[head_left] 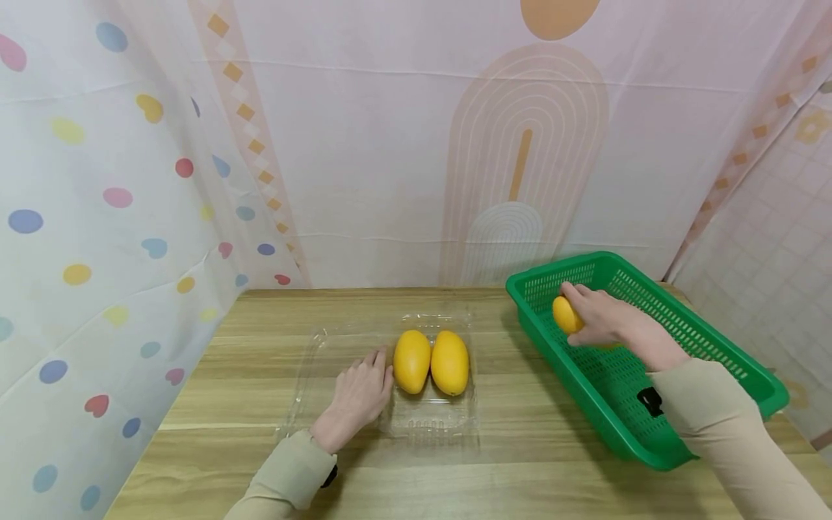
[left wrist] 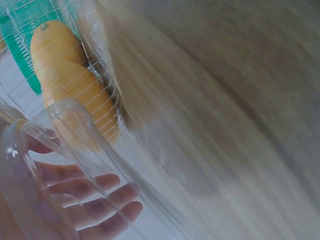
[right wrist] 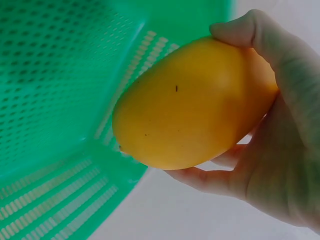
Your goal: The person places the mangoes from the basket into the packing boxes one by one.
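A pale pink-and-white patterned cloth curtain [head_left: 364, 180] hangs across 12 o'clock of the head view, with a white cloth dotted in many colours [head_left: 117, 289] at 9 o'clock. Below spreads a light brown wood-grained table [head_left: 520, 462]. At 4 o'clock stands a rectangular green plastic basket [head_left: 552, 339] with slotted sides, its long axis running from 11 towards 5 o'clock. At 6 o'clock a clear plastic hinged container [head_left: 432, 417] lies unfolded, its lid half towards 9 o'clock.

The person's two forearms wear beige sleeves. The left one enters from 7 o'clock, and its left hand [head_left: 360, 390] lies palm down over the lid half, relaxed, fingers extended towards 1 o'clock and slightly parted; it holds nothing. How firmly it touches the plastic, I cannot tell. The right forearm comes in from 5 o'clock, aimed at 10, and the right hand [head_left: 599, 315] grips an oval yellow mango [head_left: 565, 315] within the basket's rim, thumb and fingers on opposite sides, the fruit's free end protruding beyond the grasp.

Two more oval yellow mangoes [head_left: 412, 362] sit side by side in the container's tray half, just past the left fingertips at about 2 o'clock from that hand. A yellow sliver [head_left: 611, 346], too hidden to identify, shows under the right hand.
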Motion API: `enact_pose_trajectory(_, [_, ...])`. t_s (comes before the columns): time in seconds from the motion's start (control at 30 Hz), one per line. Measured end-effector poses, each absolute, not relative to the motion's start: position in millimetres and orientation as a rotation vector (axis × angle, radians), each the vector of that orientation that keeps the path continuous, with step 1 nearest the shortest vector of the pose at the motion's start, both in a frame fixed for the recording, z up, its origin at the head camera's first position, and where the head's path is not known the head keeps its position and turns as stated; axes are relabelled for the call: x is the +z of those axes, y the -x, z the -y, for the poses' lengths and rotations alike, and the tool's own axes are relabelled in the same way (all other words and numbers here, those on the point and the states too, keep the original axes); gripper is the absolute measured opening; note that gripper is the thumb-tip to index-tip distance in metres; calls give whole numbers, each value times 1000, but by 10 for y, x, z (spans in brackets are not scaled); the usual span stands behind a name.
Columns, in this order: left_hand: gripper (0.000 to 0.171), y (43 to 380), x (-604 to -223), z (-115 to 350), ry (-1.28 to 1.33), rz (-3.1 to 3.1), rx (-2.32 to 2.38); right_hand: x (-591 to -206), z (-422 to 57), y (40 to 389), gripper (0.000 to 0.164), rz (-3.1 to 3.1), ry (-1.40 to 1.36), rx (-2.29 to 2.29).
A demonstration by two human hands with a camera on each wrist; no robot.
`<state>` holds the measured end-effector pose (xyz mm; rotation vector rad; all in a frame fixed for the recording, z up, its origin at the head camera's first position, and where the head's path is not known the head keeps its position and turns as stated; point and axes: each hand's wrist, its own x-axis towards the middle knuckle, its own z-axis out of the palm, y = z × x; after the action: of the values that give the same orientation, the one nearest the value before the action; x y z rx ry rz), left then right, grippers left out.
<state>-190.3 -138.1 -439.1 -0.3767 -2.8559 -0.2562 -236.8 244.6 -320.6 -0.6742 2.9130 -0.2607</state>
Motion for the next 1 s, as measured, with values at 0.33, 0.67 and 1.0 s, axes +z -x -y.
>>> enact_pose_trajectory(0.33, [42,1891,-4383,1375,376,2873,-281,-3121,-2034,2236,57,-3014,766,-218])
enact_pose_trajectory(0.67, [41,1898,-4378,1380,382,2859,-277,-3210,-1621,2125,62,-3076,899,-132])
enact_pose_trajectory(1.0, [40,1901,-4384,1371,386,2843,-284,-3435,-1155,2052,65,-3070,1076,-275])
